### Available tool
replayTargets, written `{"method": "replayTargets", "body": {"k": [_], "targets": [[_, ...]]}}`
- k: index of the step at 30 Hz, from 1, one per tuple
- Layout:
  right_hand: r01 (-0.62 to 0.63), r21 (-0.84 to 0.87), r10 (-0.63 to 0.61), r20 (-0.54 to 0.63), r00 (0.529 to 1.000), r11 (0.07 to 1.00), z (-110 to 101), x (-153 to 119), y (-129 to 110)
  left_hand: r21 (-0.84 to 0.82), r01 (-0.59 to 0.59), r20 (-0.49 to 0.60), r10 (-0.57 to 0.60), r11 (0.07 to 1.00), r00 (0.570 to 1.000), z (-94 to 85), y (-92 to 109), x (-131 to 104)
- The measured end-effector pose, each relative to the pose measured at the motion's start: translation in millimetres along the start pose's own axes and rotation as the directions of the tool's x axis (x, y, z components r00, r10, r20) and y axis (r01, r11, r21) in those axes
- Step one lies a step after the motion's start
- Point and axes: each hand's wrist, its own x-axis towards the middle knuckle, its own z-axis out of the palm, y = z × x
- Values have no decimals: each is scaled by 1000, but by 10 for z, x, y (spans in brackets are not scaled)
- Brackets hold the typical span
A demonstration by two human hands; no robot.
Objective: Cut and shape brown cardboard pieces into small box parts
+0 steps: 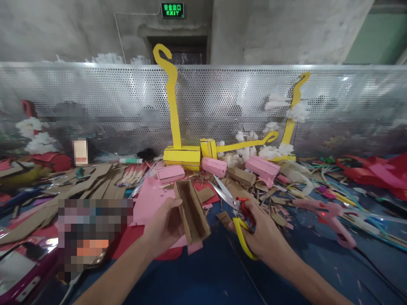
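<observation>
My left hand [165, 224] is closed on a long, narrow cardboard box [193, 216], its thumb over the near-left rim; the hollow side faces up. In my right hand [262, 228] is a pair of scissors [243, 228] with one red and one yellow handle. The blades are parted and point up and left, apart from the box. A small brown cardboard strip [224, 219] shows beside my right fingertips; whether they touch it I cannot tell. Pink sheets [149, 203] lie under and left of the box.
Yellow hook-necked cardboard shapes [173, 106] stand before a perforated metal panel [127, 93]. Several pink-covered boxes [262, 167] sit behind my hands. At right lies a pink glue gun [332, 216] with a cord. Cardboard strips [85, 182] cover the left side; scraps litter the blue table [210, 279].
</observation>
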Motion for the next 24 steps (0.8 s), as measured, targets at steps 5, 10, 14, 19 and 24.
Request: {"method": "replayTargets", "body": {"k": [5, 10, 14, 19, 24], "targets": [[-10, 24, 10, 22, 1000, 1000, 11, 1, -17, -135, 21, 25, -18, 991, 1000, -29, 31, -27], [-29, 20, 28, 40, 999, 999, 22, -3, -14, -148, -22, 67, 32, 989, 997, -52, 62, -27], [-18, 13, 17, 54, 998, 1000, 28, -7, -15, -178, -18, 95, 35, 984, 995, -26, 87, -14], [-14, 18, 13, 49, 999, 1000, 25, -13, -29, -204, -9, 132, 37, 979, 991, -16, 86, -12], [-15, -17, 16, 62, 998, 1000, 8, -15, -37, -258, 11, 209, 45, 966, 977, -35, 73, -12]]}}
